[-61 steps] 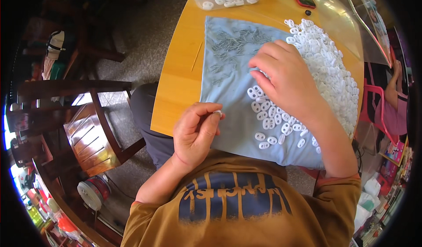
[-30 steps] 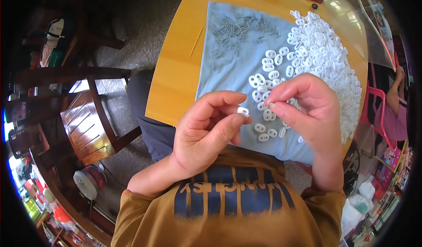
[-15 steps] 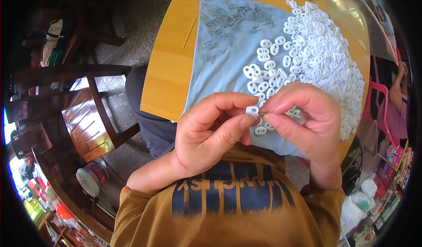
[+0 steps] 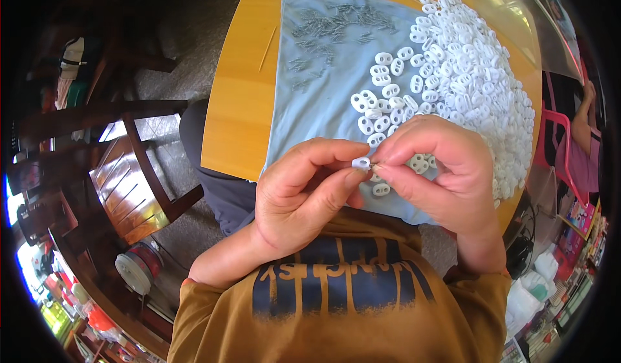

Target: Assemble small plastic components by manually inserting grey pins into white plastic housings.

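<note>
Between the thumb and fingers of my left hand (image 4: 310, 192) is a small white plastic cord lock (image 4: 361, 162), an oval piece with holes. My right hand (image 4: 443, 175) pinches a tiny metal spring (image 4: 373, 166) at the right end of that piece; its fingertips cover most of the spring. Both hands meet above the near part of a light blue cloth (image 4: 343, 98). Many similar white pieces lie in a big heap (image 4: 472, 72) on the right, with several loose ones (image 4: 381, 188) around and below my fingers. Small metal springs (image 4: 339, 21) are scattered on the cloth's far left part.
The cloth covers a yellow wooden table (image 4: 236, 111), where a thin wooden stick (image 4: 267, 49) lies left of it. A dark wooden chair (image 4: 129, 175) stands on the left. Another person's arm (image 4: 585, 114) and a red chair (image 4: 559, 149) show at the right edge.
The table and its contents sit slightly farther left and up in the picture. My hands stay together, and the spring shows less, nearer the white piece.
</note>
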Available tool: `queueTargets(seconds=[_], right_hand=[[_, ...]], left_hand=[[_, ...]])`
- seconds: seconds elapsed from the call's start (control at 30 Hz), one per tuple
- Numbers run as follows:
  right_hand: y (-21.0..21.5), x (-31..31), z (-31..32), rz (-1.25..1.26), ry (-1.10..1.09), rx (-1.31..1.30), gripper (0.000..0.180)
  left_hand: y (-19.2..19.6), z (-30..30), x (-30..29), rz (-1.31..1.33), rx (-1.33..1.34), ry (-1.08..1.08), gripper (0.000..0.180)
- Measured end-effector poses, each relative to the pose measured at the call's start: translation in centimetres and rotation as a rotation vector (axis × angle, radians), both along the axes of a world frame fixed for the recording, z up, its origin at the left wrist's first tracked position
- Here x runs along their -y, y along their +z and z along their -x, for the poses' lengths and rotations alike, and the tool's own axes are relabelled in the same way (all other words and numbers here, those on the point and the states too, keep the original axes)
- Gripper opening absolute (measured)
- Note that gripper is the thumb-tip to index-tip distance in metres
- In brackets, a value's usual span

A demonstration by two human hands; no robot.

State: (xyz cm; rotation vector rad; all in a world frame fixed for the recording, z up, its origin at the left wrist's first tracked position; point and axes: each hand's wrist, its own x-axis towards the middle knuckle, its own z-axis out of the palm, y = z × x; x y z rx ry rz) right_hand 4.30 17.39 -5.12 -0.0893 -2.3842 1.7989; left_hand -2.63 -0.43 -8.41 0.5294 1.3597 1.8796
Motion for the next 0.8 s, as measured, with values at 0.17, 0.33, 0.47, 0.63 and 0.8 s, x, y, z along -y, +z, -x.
queueTargets(seconds=[0.17, 0.33, 0.47, 0.63, 0.8], right_hand=[[-0.1, -0.2, 0.2, -0.056, 0.059, 0.008, 0.017], [0.0, 0.0, 0.3, -0.248, 0.062, -0.061, 0.017], [-0.1, 0.3, 0.5, -0.358, 0.089, -0.164, 0.018], [-0.5, 0.7, 0.4, -0.274, 0.06, -0.176, 0.018], [-0.8, 1.1, 0.1, -0.183, -0.008, -0.121, 0.018]], left_hand=[[-0.5, 0.1, 0.0, -0.044, 0.006, 0.025, 0.024], [-0.4, 0.1, -0.3, 0.047, -0.064, 0.064, 0.022], [-0.3, 0.5, -0.2, 0.135, -0.379, 0.056, 0.022], [-1.0, 0.0, 0.0, 0.059, -0.429, 0.109, 0.031], [-0.9, 0.4, 0.1, 0.059, -0.565, 0.087, 0.034]])
